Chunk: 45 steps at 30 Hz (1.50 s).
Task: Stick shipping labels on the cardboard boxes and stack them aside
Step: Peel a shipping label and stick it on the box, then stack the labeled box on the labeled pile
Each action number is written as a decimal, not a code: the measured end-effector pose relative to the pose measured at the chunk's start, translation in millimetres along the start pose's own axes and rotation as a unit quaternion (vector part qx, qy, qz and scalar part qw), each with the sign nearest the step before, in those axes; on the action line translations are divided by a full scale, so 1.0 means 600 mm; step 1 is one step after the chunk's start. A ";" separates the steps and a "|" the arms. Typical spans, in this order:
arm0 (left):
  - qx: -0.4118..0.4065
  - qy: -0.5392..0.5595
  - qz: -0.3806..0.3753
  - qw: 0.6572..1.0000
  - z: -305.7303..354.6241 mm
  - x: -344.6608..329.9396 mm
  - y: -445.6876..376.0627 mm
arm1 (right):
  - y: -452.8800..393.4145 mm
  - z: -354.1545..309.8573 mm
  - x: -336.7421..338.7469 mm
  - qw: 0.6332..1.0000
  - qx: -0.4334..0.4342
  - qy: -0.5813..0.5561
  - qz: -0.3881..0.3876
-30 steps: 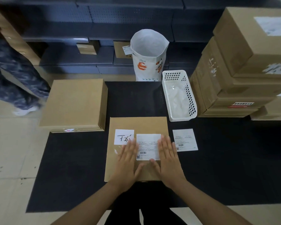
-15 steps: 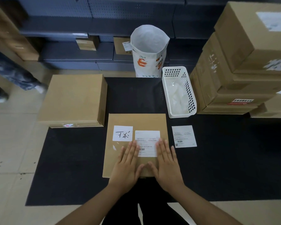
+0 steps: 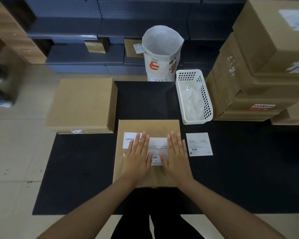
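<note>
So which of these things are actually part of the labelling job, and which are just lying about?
In the job:
left hand
right hand
flat box
shipping label
spare label
box stack

Lying about:
white basket
paper sack

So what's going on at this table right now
A person is pressing a shipping label flat onto a cardboard box on the black table. Left hand and right hand lie open on it, one at each side of the label. Another label waits on the table just right of the box, and a stack of boxes stands at far right.
</note>
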<state>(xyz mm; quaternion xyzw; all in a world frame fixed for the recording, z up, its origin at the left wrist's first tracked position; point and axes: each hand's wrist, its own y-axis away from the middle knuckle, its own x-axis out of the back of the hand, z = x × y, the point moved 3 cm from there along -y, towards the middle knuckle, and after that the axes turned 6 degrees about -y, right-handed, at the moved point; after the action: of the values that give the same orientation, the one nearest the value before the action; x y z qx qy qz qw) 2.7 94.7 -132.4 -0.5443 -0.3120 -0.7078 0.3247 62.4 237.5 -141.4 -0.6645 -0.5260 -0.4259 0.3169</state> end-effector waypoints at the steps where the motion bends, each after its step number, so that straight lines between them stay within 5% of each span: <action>1: -0.012 0.004 -0.018 1.000 0.004 -0.004 -0.012 | -0.015 -0.002 -0.004 1.000 0.012 0.010 -0.016; 13: -0.036 -0.083 -0.007 0.996 0.013 -0.048 -0.024 | -0.025 0.012 -0.036 0.996 0.034 0.070 -0.046; 22: -0.052 -0.022 -0.040 0.998 0.002 -0.034 -0.027 | -0.032 0.013 -0.025 0.996 0.023 0.058 -0.059; 26: 0.070 0.039 0.057 0.995 -0.024 0.012 -0.014 | -0.019 0.022 0.006 0.997 -0.078 -0.005 0.015; 28: 0.211 0.098 0.106 0.967 -0.050 0.024 0.008 | -0.002 0.034 0.021 0.982 -0.168 -0.058 0.057; 32: 0.433 0.278 0.098 0.852 -0.091 0.014 0.077 | 0.039 0.052 0.022 0.929 -0.327 -0.161 0.060; 40: 0.416 0.438 0.027 0.797 -0.084 -0.020 0.136 | 0.079 0.023 -0.014 0.887 -0.377 -0.268 -0.008; 45: 0.418 0.410 0.036 0.810 -0.080 -0.008 0.127 | 0.076 0.024 -0.004 0.900 -0.367 -0.235 0.015</action>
<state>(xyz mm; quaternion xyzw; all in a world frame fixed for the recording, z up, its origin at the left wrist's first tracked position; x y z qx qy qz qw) 37.1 11.9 -140.4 -0.0258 -0.3957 -0.6546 0.6436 109.9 237.5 -148.4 -0.8221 -0.3819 -0.4154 -0.0761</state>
